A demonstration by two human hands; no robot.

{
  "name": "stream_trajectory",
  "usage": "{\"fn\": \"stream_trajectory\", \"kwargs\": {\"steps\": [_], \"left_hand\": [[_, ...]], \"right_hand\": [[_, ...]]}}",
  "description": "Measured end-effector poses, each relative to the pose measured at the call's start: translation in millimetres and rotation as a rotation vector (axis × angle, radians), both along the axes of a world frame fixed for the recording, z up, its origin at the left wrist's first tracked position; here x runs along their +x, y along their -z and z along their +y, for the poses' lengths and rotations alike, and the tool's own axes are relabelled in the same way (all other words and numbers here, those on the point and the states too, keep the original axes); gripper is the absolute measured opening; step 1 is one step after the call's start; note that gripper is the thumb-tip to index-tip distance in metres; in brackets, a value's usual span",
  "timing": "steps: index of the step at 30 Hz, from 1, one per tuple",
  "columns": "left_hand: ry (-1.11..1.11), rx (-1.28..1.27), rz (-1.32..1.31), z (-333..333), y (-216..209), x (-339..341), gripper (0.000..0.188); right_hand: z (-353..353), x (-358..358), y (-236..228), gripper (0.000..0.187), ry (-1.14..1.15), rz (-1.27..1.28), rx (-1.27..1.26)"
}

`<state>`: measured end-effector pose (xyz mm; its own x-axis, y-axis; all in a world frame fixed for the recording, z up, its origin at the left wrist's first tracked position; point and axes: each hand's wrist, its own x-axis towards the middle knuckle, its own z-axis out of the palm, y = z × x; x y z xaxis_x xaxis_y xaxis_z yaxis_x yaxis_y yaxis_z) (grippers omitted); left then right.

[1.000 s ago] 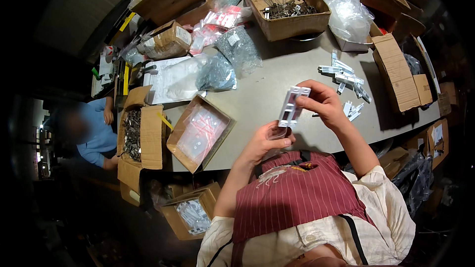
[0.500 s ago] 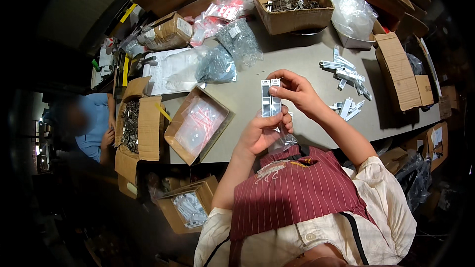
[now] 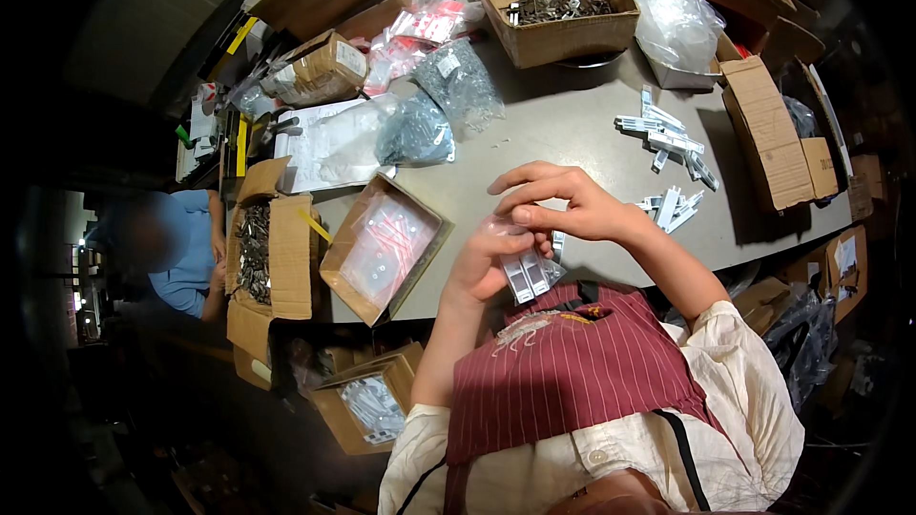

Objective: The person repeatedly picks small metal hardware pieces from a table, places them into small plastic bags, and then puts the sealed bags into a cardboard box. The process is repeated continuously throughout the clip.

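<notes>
My left hand (image 3: 485,259) is closed around a small clear plastic bag with a pair of grey-white slotted bracket pieces (image 3: 525,277) inside. The lower ends of the pieces show below my fingers, in front of the maroon apron. Over the bag's upper edge, my right hand (image 3: 577,206) has its fingers stretched to the left, the thumb close to the left thumb. Nothing can be seen held in it. Another similar piece (image 3: 558,246) lies on the table, partly hidden behind my hands.
Loose bracket pieces (image 3: 668,138) lie on the table (image 3: 582,114) at right. A shallow carton (image 3: 420,262) holds bagged parts at left. Behind are a carton of metal parts (image 3: 572,38) and bags of small parts (image 3: 415,129). A person in blue (image 3: 186,248) sits at far left.
The two pieces were upright above my left hand, with my right fingers on their top. Now they sit lower in the bag, and my right hand has come down with fingers extended.
</notes>
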<state>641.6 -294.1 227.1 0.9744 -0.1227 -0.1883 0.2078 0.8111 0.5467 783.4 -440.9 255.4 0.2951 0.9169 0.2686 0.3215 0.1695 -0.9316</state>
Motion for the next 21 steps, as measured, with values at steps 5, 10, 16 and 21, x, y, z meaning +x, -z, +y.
{"fn": "stream_trajectory", "kwargs": {"steps": [5, 10, 16, 21], "left_hand": [[0.089, 0.256, 0.039, 3.0, -20.4, -3.4, 0.035], [-0.245, 0.818, 0.066, 0.4, -11.7, -10.9, 0.028], [-0.689, 0.946, -0.041, -10.5, -13.5, -16.5, 0.019], [-0.861, 0.874, -0.122, -14.1, -8.8, -19.4, 0.009]], "right_hand": [[-0.5, 6.6, -1.7, 0.017, -0.109, -0.134, 0.093], [-2.5, -4.2, -8.2, 0.011, 0.169, -0.296, 0.008], [-1.9, -15.5, -17.9, 0.014, 0.388, -0.317, 0.148], [2.1, -29.3, -19.9, 0.014, 0.404, -0.291, 0.238]]}}
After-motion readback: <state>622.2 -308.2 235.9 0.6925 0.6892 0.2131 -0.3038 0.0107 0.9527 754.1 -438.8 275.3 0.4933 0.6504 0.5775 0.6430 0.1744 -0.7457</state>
